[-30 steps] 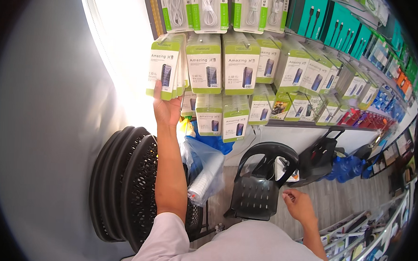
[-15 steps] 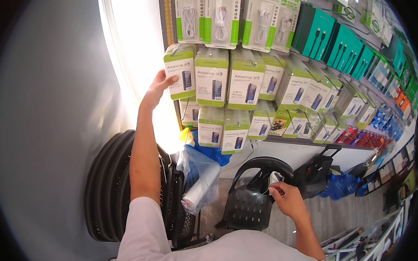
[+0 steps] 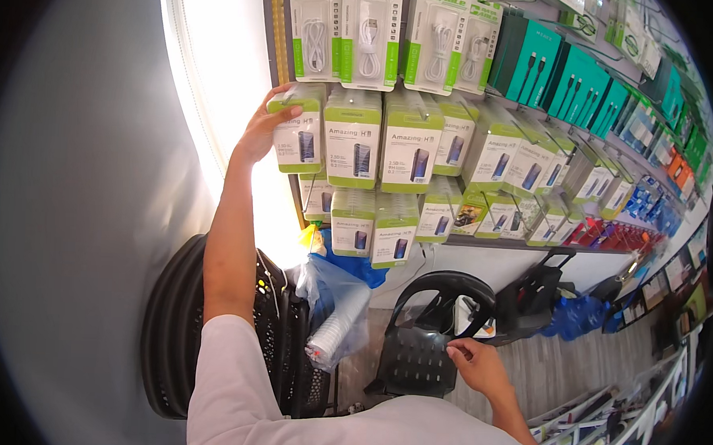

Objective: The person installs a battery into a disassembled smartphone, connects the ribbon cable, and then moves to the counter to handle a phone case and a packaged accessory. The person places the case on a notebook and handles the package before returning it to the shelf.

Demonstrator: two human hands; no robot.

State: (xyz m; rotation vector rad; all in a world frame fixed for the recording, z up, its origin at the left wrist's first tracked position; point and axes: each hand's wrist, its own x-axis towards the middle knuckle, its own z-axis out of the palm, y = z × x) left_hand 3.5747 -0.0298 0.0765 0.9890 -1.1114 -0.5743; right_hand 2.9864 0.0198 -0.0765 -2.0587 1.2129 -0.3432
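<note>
My left hand (image 3: 265, 129) reaches up to the far left column of the rack. Its thumb lies across the front of a hanging screen protector pack (image 3: 299, 144), white with a green border, and its fingers curl around the left edge of that stack. Similar screen protector packs (image 3: 352, 143) hang alongside to the right. Lower down, my right hand (image 3: 479, 366) hovers in front of a black plastic chair (image 3: 416, 360), thumb and fingertips pressed together. Whatever may be between those fingertips is too small to make out.
Carded white cables (image 3: 368, 44) hang above, beside teal cable boxes (image 3: 531, 59). A clear bag with stacked white discs or cups (image 3: 340, 325) hangs below, next to stacked black baskets (image 3: 181, 326). A white box (image 3: 473, 317) shows behind the chair, near blue bags (image 3: 579, 316).
My left hand has shifted higher on the stack, its thumb nearer the pack's top edge. My right hand has moved lower, away from the white object behind the chair. The view has tilted slightly.
</note>
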